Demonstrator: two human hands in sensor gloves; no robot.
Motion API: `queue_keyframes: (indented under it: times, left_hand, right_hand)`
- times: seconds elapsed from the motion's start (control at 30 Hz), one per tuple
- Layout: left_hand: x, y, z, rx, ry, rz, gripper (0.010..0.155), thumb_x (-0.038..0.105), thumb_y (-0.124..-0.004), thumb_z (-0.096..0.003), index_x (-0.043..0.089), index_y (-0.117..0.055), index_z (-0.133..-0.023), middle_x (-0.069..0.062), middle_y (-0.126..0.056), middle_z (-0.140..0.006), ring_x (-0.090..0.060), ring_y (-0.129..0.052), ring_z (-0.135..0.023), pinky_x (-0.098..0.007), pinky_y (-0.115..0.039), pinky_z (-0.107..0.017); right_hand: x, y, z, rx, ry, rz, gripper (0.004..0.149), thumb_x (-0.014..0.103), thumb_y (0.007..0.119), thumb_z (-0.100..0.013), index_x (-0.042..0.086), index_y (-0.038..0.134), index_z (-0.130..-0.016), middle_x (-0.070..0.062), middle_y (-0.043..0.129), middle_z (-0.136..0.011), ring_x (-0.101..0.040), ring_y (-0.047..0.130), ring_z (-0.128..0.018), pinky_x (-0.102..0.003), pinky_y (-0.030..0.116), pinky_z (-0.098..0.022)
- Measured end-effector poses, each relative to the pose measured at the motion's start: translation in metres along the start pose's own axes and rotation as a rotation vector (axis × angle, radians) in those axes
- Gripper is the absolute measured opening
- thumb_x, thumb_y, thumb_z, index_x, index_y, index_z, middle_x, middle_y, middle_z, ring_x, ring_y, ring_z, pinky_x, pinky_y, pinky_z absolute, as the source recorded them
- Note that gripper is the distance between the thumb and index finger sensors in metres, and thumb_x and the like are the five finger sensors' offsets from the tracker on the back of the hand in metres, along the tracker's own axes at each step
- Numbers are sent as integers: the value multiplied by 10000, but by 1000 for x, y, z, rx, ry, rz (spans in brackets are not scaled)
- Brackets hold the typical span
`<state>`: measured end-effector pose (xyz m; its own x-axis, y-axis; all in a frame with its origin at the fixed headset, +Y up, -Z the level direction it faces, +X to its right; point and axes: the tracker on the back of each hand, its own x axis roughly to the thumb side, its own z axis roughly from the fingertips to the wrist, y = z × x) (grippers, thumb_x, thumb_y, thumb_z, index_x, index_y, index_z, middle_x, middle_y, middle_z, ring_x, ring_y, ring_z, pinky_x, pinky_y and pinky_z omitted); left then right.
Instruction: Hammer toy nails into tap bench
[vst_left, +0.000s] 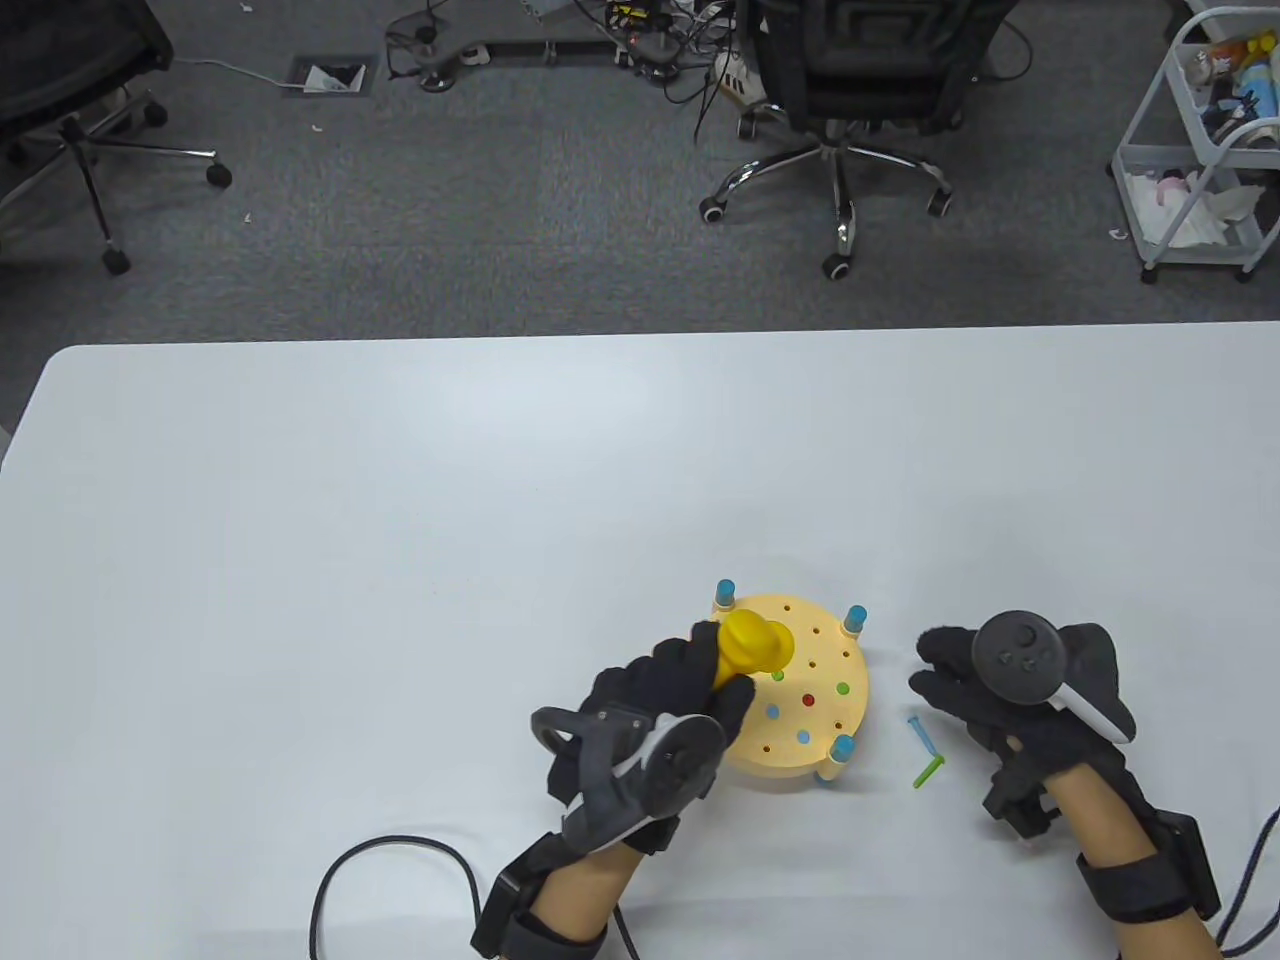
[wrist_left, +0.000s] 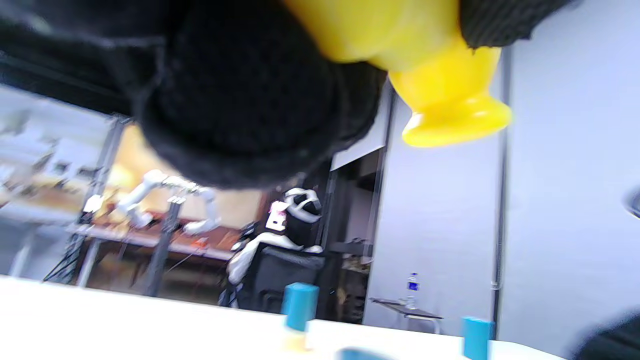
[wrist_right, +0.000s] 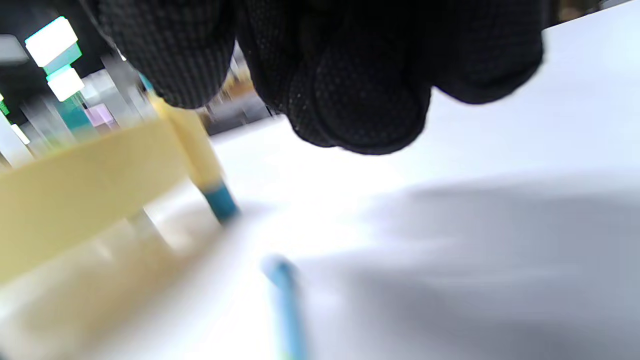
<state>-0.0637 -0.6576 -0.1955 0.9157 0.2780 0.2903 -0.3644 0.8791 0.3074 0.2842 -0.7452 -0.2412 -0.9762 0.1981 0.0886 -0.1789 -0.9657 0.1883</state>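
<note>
A round pale yellow tap bench (vst_left: 815, 745) with blue-capped legs stands on the white table (vst_left: 400, 560). Several coloured nail heads sit flush in its top. My left hand (vst_left: 680, 690) grips a yellow toy hammer (vst_left: 755, 645) and holds its head over the bench's left part; the hammer head also shows in the left wrist view (wrist_left: 450, 107). My right hand (vst_left: 965, 680) rests on the table to the right of the bench, holding nothing. A blue nail (vst_left: 922, 734) and a green nail (vst_left: 930, 771) lie loose between the bench and my right hand. The blue nail shows blurred in the right wrist view (wrist_right: 287, 305).
A black cable (vst_left: 390, 860) loops on the table at the front left. Beyond the far table edge are office chairs (vst_left: 850, 90) and a white cart (vst_left: 1200, 150) on the carpet.
</note>
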Motion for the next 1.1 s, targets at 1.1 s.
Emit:
queue_keyframes:
  times: [1.1]
  left_hand:
    - [-72, -21, -2, -148, 261, 213, 642, 567, -679, -372, 157, -816, -846, -123, -1016, -490, -244, -1029, -199, -352, -820, -149]
  right_hand:
    - [12, 38, -11, -76, 163, 49, 422, 349, 710, -425, 222, 784, -821, -69, 910, -625, -79, 906, -310, -348, 848, -355]
